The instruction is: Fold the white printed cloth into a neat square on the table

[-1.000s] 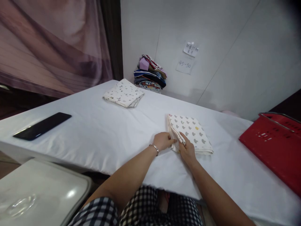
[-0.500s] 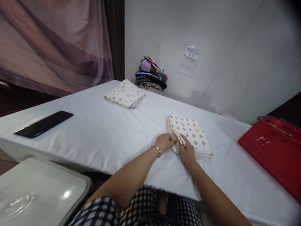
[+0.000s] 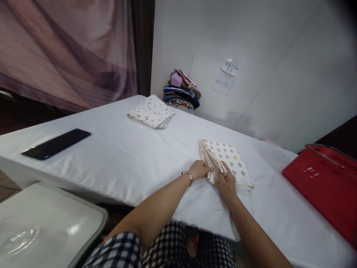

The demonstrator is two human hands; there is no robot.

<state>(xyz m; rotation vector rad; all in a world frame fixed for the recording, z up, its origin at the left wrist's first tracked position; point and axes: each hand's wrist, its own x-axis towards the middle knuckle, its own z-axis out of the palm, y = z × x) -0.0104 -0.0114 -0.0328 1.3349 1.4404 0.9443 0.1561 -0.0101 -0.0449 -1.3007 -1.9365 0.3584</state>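
Observation:
A folded white cloth (image 3: 232, 158) with grey mouse-head shapes and one yellow one lies on the white-covered table (image 3: 111, 149). My left hand (image 3: 199, 170), with a bracelet at the wrist, is closed on the lower layers at the cloth's left edge. My right hand (image 3: 228, 185) pinches the top layers at the near left corner and holds them lifted, so the folds gape between both hands. Some fingertips are hidden inside the folds. Farther back and to the left, a second folded white cloth (image 3: 153, 111) with a small dark print lies flat.
A black phone-like slab (image 3: 57, 144) lies at the table's left. On the right stands a red plastic basket (image 3: 320, 186). A pile of folded fabrics (image 3: 182, 91) is by the wall at the back. A pale lidded bin (image 3: 50, 223) sits at the lower left.
My right hand has drawn the top layers slightly right and nearer, widening the gap at the cloth's left edge. My left hand has shifted a little to the right. The view has turned slightly.

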